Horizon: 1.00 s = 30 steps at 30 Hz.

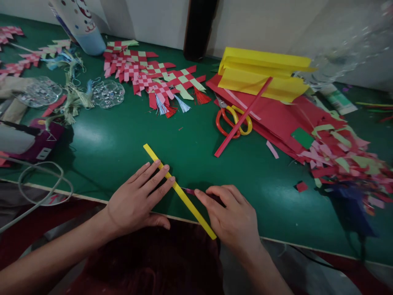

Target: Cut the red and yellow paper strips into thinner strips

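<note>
A narrow yellow paper strip (193, 208) lies slantwise on the green table, its lower end jutting past the front edge. My left hand (139, 198) is spread flat, its fingertips pressing on the strip's upper half and the thumb at the table edge. In my right hand (233, 213) is a slim craft knife (190, 191) with a dark purple handle, gripped under the forefinger. The knife's thin tip points left and meets or nearly meets the strip's right side. Most of the handle is hidden by my fingers.
Scissors (225, 125) lie under a red strip (244, 116), beside red paper sheets (254, 108) and folded yellow paper (264, 82). Paper scraps (344, 151) heap at right. Woven paper fish (153, 76), bead trays (108, 94) and a cup (82, 28) stand farther back. A cable (63, 180) loops at left.
</note>
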Available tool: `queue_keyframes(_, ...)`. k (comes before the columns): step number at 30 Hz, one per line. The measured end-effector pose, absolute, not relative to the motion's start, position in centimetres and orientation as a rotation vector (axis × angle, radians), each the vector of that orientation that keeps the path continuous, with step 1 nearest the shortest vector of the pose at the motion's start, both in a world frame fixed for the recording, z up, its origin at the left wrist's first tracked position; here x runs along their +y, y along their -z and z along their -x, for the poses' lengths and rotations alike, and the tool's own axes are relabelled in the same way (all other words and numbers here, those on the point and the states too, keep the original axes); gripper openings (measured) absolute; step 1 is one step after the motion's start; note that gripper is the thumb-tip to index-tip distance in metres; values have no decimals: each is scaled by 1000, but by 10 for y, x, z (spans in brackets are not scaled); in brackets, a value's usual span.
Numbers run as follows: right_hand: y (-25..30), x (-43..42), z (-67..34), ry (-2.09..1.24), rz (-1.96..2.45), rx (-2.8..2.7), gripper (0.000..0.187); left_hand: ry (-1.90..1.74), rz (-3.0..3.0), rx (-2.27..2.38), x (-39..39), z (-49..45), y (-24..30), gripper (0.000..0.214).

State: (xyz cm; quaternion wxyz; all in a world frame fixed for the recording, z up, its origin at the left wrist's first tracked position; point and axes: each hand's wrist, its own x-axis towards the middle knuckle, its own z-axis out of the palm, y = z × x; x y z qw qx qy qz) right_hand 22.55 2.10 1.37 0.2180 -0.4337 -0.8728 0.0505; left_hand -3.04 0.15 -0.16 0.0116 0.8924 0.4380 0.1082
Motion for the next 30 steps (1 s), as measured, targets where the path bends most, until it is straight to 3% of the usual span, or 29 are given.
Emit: queue_keyframes(30, -16, 23, -222, -164, 1165, -2460, 27, -373, -2818, 1333, 1, 32, 2, 92)
